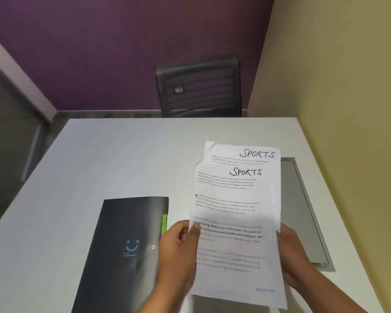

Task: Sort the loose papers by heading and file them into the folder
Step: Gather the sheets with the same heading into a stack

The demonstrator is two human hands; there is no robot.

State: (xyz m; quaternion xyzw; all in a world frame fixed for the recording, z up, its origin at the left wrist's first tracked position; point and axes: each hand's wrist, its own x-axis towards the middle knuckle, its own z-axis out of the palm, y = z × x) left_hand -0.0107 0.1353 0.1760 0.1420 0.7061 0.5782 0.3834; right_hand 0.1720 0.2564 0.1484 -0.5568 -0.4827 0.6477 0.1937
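I hold a small stack of white papers above the table, right of centre. The front sheet is headed SPORTS in handwriting, and a second sheet behind it, shifted up, also reads SPORTS. My left hand grips the stack's left edge, thumb on the front. My right hand holds the right edge with its fingers behind the sheets. A closed black folder with a blue smile logo and a green tab lies flat on the table to the left, just beside my left hand.
The white table spans the view. A grey cable-tray lid is set into it at the right, near a beige wall. A black mesh chair stands behind the far edge against a purple wall.
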